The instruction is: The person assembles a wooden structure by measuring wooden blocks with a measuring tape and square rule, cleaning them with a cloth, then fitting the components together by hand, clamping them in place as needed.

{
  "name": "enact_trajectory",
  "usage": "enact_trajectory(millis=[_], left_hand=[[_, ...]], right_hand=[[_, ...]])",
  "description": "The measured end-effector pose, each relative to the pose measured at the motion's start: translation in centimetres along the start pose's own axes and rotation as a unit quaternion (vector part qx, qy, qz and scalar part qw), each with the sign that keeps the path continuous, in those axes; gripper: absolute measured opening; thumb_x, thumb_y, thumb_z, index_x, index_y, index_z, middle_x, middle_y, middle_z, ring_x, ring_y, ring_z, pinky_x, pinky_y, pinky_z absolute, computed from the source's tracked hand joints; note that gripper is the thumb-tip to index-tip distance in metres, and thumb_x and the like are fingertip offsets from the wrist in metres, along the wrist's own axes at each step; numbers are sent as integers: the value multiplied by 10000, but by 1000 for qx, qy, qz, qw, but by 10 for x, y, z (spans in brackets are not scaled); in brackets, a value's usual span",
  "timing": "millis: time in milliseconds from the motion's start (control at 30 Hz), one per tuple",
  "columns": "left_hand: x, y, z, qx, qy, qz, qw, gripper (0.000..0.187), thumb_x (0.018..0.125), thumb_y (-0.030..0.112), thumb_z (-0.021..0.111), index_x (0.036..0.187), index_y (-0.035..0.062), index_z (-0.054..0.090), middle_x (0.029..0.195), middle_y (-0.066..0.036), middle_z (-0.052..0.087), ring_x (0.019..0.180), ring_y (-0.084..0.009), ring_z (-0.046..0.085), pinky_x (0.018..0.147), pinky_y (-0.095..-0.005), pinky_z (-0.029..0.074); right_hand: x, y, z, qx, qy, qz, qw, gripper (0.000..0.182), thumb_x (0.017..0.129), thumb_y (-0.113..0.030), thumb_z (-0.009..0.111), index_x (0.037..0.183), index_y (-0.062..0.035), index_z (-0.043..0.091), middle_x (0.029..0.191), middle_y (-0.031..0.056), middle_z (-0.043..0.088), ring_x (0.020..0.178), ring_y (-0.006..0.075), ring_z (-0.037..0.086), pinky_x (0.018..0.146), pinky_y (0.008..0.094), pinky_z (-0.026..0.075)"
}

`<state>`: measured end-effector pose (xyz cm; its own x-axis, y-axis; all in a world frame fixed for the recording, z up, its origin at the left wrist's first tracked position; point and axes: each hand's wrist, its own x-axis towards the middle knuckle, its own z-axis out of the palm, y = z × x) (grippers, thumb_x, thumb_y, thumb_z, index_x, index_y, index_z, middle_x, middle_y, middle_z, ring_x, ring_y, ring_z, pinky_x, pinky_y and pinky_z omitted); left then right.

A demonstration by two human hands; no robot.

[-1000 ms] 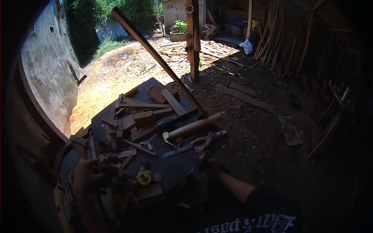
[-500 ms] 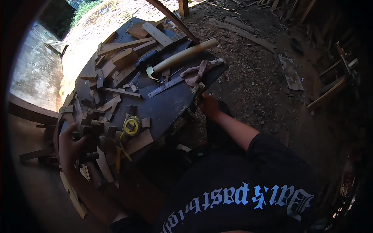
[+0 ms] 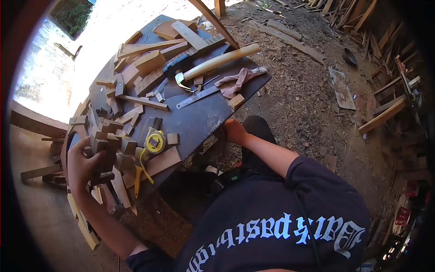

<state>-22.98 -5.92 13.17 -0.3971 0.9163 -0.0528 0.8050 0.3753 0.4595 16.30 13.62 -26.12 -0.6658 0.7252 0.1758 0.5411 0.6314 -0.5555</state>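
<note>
Wood offcuts [image 3: 108, 149] lie in a heap at the near left end of the dark table [image 3: 195, 120], and the left hand [image 3: 81, 165] is closed around several of these small blocks, fingers curled over them. Just to the right of this grip sits a yellow tape measure [image 3: 155, 142], its yellow tape hanging down past a flat wooden piece [image 3: 158, 163]. The right hand [image 3: 233, 131] holds the near edge of the table; whether its fingers close fully under the edge I cannot tell. Beyond the right hand lie a steel ruler [image 3: 198, 96], a crumpled cloth [image 3: 235, 81] and a hammer [image 3: 217, 63] with a pale wooden handle.
</note>
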Motion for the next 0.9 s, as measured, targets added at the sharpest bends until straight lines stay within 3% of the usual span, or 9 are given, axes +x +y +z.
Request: enact_trajectory(millis=[133, 300, 467, 500, 633, 800, 900], left_hand=[[0, -8, 0, -3, 2, -1, 1000, 505, 775, 76, 818, 1251, -62, 723, 981, -81, 794, 849, -121, 732, 768, -308, 597], [3, -28, 4, 9, 29, 43, 999, 494, 786, 85, 816, 1253, -45, 722, 895, -58, 768, 736, -91, 674, 671, -283, 559], [0, -16, 5, -33, 7, 1, 999, 465, 812, 108, 824, 1243, -38, 726, 886, -57, 761, 723, -76, 674, 645, -267, 550], [1, -17, 4, -33, 7, 3, 999, 468, 814, 108, 828, 1247, -38, 726, 890, -58, 763, 731, -79, 679, 649, -269, 553], [6, -29, 6, -31, 20, 35, 999, 485, 818, 101, 841, 1266, -39, 721, 913, -66, 773, 764, -93, 699, 682, -277, 565], [5, -22, 3, 24, 24, 30, 999, 487, 815, 88, 843, 1268, -42, 720, 934, -81, 782, 783, -97, 709, 707, -280, 572], [5, -23, 3, 17, 18, 15, 1000, 484, 814, 82, 846, 1265, -44, 720, 939, -85, 784, 782, -95, 709, 705, -278, 571]], right_hand=[[7, -12, 12, -46, -122, -67, 989, 240, 822, -154, 710, 1034, -52, 661, 915, 201, 736, 942, 403, 746, 825, 519, 587], [3, -21, 6, 0, -119, -72, 990, 227, 806, -152, 708, 1018, -81, 675, 895, 205, 717, 911, 432, 728, 812, 532, 574], [10, -14, 14, 146, -125, -90, 977, 335, 798, -229, 722, 1087, -62, 748, 994, 241, 750, 988, 443, 722, 846, 519, 576], [16, 6, 28, 101, -224, -57, 968, 346, 826, -225, 706, 1100, -23, 766, 1071, 261, 754, 1034, 431, 727, 870, 508, 578], [21, 16, 34, 142, -312, -17, 939, 299, 894, -205, 656, 1082, 1, 764, 1024, 238, 761, 984, 381, 742, 839, 480, 575], [24, -20, 0, 271, -429, 53, 860, 257, 957, -182, 620, 1079, -13, 770, 950, 144, 778, 865, 245, 737, 736, 406, 569], [28, -2, 28, 260, -472, 100, 836, 271, 972, -162, 647, 1185, -44, 766, 1028, 141, 778, 906, 196, 704, 805, 389, 556]])
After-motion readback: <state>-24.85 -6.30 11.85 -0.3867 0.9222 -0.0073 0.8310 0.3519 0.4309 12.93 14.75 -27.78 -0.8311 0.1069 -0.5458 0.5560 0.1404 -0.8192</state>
